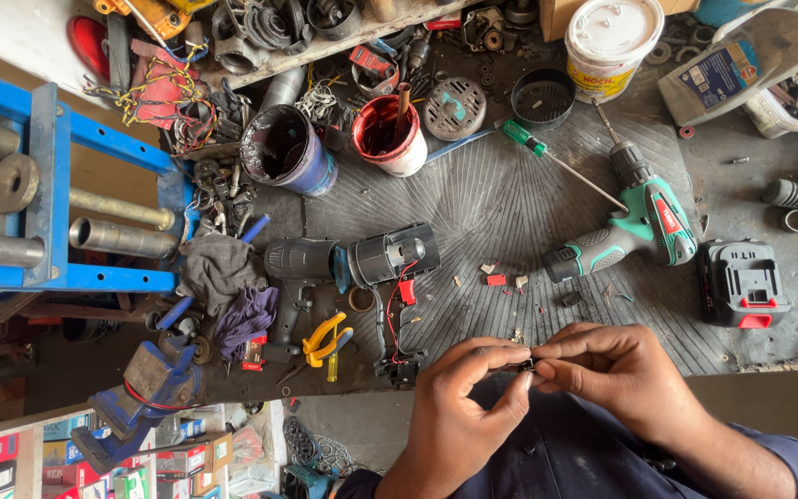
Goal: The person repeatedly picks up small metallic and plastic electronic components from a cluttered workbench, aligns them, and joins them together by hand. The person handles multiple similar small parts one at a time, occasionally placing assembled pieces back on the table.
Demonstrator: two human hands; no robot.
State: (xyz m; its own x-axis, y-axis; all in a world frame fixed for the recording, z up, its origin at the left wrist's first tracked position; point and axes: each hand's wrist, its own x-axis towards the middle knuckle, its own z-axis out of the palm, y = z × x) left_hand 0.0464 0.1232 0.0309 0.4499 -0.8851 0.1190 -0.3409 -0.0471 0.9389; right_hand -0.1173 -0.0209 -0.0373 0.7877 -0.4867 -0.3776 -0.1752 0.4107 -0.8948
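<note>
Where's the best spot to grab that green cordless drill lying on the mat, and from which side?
Probably the dark handle of the green cordless drill, come at from above. The drill lies on its side on the ribbed mat, the handle angling toward the person with bare mat around it. The long bit at the far end is too thin to grip.

Both hands meet at the workbench's near edge, the left hand and right hand pinching fingertips together at the middle, knuckles raised, blue-sleeved forearms angling in from the lower right.
</note>
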